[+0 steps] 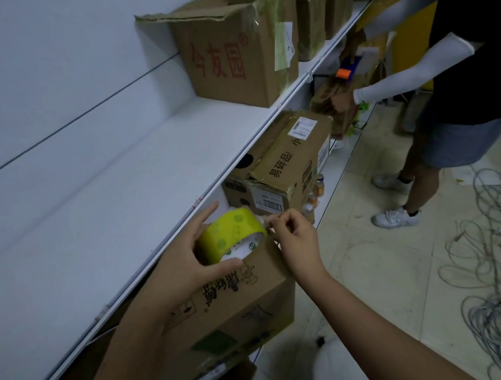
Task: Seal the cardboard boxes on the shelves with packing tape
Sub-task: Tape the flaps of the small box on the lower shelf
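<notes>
Picking at the tape end over a box on the lower shelf

The left hand grips the yellow tape roll above the cardboard box; the right hand pinches at the roll's edge, the loose end too small to make out. The box's contents are hidden.

Tangled grey cables lie on the tiled floor.

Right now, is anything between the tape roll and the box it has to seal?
Nothing visible. The left hand holds the tape roll right over the cardboard box, while the right hand pinches at the roll's edge.
</notes>
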